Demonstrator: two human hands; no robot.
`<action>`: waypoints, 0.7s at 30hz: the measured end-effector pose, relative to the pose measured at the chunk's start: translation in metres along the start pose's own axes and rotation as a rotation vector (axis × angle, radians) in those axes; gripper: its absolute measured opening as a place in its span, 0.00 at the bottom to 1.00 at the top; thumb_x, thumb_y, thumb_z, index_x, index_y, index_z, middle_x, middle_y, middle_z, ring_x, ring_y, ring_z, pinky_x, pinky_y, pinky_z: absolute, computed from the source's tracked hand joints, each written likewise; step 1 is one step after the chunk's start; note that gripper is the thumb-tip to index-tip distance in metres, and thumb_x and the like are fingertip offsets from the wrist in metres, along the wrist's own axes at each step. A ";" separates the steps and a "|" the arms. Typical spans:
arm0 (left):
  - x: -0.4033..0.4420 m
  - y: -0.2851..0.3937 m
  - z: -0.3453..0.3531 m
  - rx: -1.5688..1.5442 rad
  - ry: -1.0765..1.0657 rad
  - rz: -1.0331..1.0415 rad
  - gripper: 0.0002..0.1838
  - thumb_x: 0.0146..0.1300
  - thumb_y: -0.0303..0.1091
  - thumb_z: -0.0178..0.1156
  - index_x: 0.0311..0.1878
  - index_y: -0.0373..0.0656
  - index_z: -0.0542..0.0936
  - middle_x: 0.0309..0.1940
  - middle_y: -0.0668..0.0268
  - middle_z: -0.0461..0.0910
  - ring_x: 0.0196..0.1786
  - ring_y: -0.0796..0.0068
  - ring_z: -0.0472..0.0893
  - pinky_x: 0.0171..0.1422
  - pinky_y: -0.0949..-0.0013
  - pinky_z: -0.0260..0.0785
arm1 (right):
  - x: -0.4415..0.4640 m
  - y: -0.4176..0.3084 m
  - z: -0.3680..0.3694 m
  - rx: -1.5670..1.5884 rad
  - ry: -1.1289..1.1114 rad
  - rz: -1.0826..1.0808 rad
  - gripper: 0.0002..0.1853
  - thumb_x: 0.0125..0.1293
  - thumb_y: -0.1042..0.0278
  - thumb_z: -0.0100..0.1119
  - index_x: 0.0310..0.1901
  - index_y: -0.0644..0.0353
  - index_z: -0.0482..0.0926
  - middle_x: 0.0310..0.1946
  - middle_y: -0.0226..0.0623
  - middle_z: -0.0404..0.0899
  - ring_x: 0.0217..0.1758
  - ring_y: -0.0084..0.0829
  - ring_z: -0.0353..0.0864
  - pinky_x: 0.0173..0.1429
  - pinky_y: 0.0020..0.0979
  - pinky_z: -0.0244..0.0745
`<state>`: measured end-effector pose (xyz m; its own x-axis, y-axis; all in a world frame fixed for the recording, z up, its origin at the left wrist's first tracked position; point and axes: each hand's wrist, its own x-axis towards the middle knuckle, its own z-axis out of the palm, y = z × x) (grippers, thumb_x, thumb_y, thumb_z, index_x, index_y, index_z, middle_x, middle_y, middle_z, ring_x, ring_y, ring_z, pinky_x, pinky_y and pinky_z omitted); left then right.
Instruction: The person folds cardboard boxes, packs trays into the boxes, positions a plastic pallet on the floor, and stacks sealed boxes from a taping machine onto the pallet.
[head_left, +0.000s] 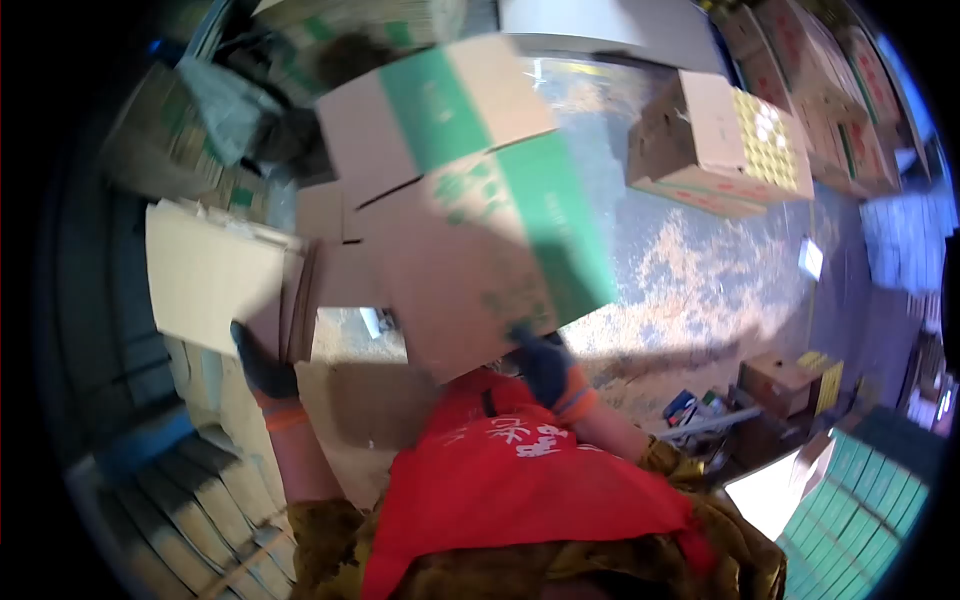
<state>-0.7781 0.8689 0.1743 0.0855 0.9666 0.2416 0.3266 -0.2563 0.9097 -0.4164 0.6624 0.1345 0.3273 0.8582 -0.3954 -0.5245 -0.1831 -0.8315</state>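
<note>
A brown cardboard carton (450, 250) with green stripes and slotted flaps spreads in front of me, tilted and slightly blurred. My right hand (545, 372), in a dark glove with an orange cuff, grips its lower edge; some fingers are hidden. To the left, my left hand (266, 375), gloved the same way, closes on the lower edge of pale cardboard sheets (215, 275). Their brown edges lie close together beside the carton, and I cannot tell whether they join it. A red apron (510, 480) covers my front.
A carton with yellow round items (715, 145) stands on the debris-strewn floor (690, 280). More cartons (825, 95) are stacked at the far right. Green boxes (850, 510) sit at the lower right, near a small carton (785, 385). Another person's dark sleeve (290, 140) shows at the upper left.
</note>
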 end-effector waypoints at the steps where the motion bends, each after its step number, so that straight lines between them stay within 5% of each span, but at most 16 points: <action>1: 0.002 -0.001 0.001 0.058 -0.013 0.043 0.27 0.71 0.44 0.39 0.62 0.30 0.62 0.62 0.52 0.64 0.64 0.63 0.64 0.71 0.61 0.51 | 0.000 0.005 0.014 0.569 0.074 0.411 0.17 0.64 0.74 0.54 0.55 0.63 0.71 0.50 0.39 0.75 0.49 0.33 0.77 0.53 0.32 0.74; 3: 0.005 -0.004 0.006 -0.060 -0.007 -0.049 0.25 0.71 0.39 0.38 0.64 0.28 0.60 0.64 0.49 0.61 0.65 0.60 0.62 0.71 0.59 0.51 | -0.023 0.050 0.016 0.043 -0.055 0.020 0.18 0.65 0.72 0.54 0.56 0.63 0.70 0.50 0.38 0.76 0.48 0.33 0.78 0.54 0.31 0.74; 7: 0.004 0.008 0.048 -0.381 0.087 -0.243 0.27 0.71 0.42 0.41 0.64 0.31 0.60 0.64 0.54 0.63 0.65 0.62 0.63 0.70 0.59 0.53 | -0.019 0.106 0.005 -0.872 -0.179 -0.203 0.18 0.66 0.67 0.53 0.56 0.63 0.70 0.48 0.41 0.78 0.47 0.35 0.78 0.54 0.31 0.73; 8: 0.005 0.017 0.063 -0.458 0.044 -0.226 0.28 0.70 0.45 0.44 0.64 0.33 0.61 0.63 0.58 0.65 0.64 0.64 0.64 0.70 0.60 0.54 | -0.014 0.142 0.004 -0.796 -0.156 -0.247 0.20 0.65 0.64 0.53 0.57 0.62 0.69 0.46 0.44 0.78 0.48 0.38 0.78 0.53 0.34 0.73; 11: 0.008 0.043 0.107 -0.945 -0.119 -0.747 0.26 0.68 0.45 0.49 0.62 0.37 0.66 0.59 0.63 0.69 0.61 0.70 0.67 0.67 0.63 0.58 | -0.012 0.135 0.019 0.084 -0.228 0.070 0.17 0.65 0.64 0.52 0.54 0.61 0.71 0.42 0.46 0.78 0.46 0.38 0.78 0.50 0.35 0.73; 14: -0.002 0.000 0.144 -0.565 -0.146 -0.740 0.24 0.60 0.36 0.61 0.58 0.36 0.69 0.54 0.61 0.72 0.56 0.70 0.72 0.61 0.66 0.65 | -0.005 0.192 0.002 1.065 -0.595 0.668 0.15 0.66 0.63 0.51 0.50 0.61 0.72 0.38 0.43 0.78 0.43 0.35 0.79 0.48 0.34 0.74; 16: -0.010 -0.011 0.184 -0.351 -0.248 -0.775 0.26 0.55 0.30 0.66 0.55 0.35 0.70 0.51 0.60 0.74 0.51 0.71 0.75 0.56 0.69 0.68 | -0.012 0.151 -0.018 0.316 -0.645 0.326 0.14 0.68 0.66 0.49 0.52 0.60 0.72 0.41 0.42 0.78 0.45 0.33 0.78 0.50 0.33 0.74; 18: -0.019 -0.054 0.213 -0.192 -0.352 -0.735 0.27 0.52 0.29 0.68 0.55 0.34 0.70 0.49 0.60 0.75 0.48 0.72 0.75 0.54 0.71 0.69 | -0.013 0.083 -0.033 0.696 -0.433 0.722 0.14 0.69 0.63 0.48 0.51 0.61 0.72 0.41 0.38 0.78 0.43 0.31 0.79 0.48 0.30 0.76; 20: -0.030 -0.078 0.235 -0.112 -0.332 -0.659 0.37 0.45 0.37 0.73 0.56 0.33 0.68 0.48 0.57 0.76 0.47 0.68 0.76 0.55 0.68 0.69 | -0.014 0.075 -0.073 0.676 -0.181 0.849 0.15 0.67 0.60 0.50 0.51 0.59 0.73 0.41 0.37 0.79 0.41 0.32 0.80 0.47 0.31 0.77; 21: -0.030 -0.073 0.239 0.185 -0.296 -0.566 0.40 0.42 0.41 0.74 0.57 0.33 0.68 0.48 0.55 0.76 0.48 0.65 0.76 0.56 0.66 0.68 | -0.017 0.070 -0.093 0.669 -0.050 0.900 0.15 0.67 0.59 0.51 0.50 0.58 0.73 0.41 0.37 0.79 0.40 0.32 0.80 0.46 0.32 0.78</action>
<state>-0.5798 0.8588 0.0204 0.0991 0.9183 -0.3832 0.5512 0.2700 0.7895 -0.3857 0.5902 0.0463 -0.4078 0.5641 -0.7179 -0.8756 -0.4645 0.1324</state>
